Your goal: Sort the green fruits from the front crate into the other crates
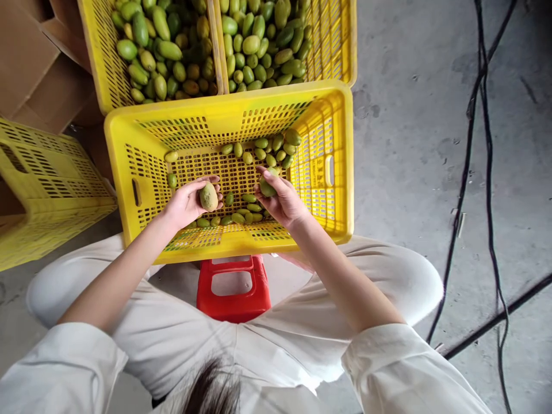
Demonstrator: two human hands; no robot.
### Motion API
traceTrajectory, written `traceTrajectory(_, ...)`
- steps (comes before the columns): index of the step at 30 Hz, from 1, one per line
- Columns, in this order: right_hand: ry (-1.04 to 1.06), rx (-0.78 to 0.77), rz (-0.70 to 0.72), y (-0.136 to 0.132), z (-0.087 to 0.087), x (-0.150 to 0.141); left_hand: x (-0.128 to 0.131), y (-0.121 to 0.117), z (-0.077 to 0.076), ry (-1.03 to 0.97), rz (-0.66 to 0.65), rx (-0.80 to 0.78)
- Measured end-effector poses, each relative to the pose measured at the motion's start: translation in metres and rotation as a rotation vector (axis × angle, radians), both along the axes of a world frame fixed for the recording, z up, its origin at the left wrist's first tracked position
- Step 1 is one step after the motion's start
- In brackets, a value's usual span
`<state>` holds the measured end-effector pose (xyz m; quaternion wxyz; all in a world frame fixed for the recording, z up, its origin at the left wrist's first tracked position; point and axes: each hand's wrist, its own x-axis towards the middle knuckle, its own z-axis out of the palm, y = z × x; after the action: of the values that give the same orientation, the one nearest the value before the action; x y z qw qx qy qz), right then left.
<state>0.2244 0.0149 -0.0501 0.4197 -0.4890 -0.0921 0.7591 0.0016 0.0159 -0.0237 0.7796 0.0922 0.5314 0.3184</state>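
Observation:
Above the yellow plastic crate (228, 257) in front of my knees, my left hand (185, 204) holds a pale, blotchy yellow-green oval fruit (209, 197), its fingers curled around the far side. To the right, my right hand (282, 201) grips a greener oval fruit (268, 183), partly covered by the thumb and fingers. Small green oval fruits lie on the crate's slotted floor: one cluster (278, 150) in the far right corner, and a row (238, 218) along the near side. A few single ones rest at the left. Both hands partly hide the crate floor.
Beyond stand two yellow crates holding many green fruits (160, 54) (259, 49). At left are another yellow crate (52, 178) and cardboard boxes (32, 63). A red stool (233, 290) sits between my legs. Black cables (480, 86) cross the concrete floor at right.

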Motion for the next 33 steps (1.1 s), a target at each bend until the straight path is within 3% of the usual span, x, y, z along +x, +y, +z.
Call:
traceTrajectory(6,-0.039,0.085,0.104,-0.002,0.005,-0.001,0.000,-0.006,-0.008,-0.016,-0.064,0.141)
traceTrajectory(14,-0.261,0.027,0.298,-0.020,-0.007,-0.015,0.019,-0.030,-0.021,0.038,-0.264,-0.046)
traceTrajectory(19,-0.333,0.019,0.320,-0.022,-0.014,-0.017,0.022,-0.025,-0.017,0.026,-0.151,-0.116)
traceTrajectory(24,-0.198,0.004,0.177,-0.008,-0.005,-0.009,0.000,0.002,-0.006,0.019,0.055,0.068)
traceTrajectory(27,-0.127,0.011,0.131,-0.001,-0.002,-0.002,-0.009,0.009,-0.004,0.009,0.092,0.074)
traceTrajectory(30,-0.128,0.004,0.149,-0.001,-0.002,0.000,-0.006,0.004,-0.006,0.024,0.009,0.009)
traceTrajectory(33,-0.139,0.025,0.220,-0.006,-0.003,-0.004,0.006,-0.010,-0.012,0.088,-0.166,-0.019)
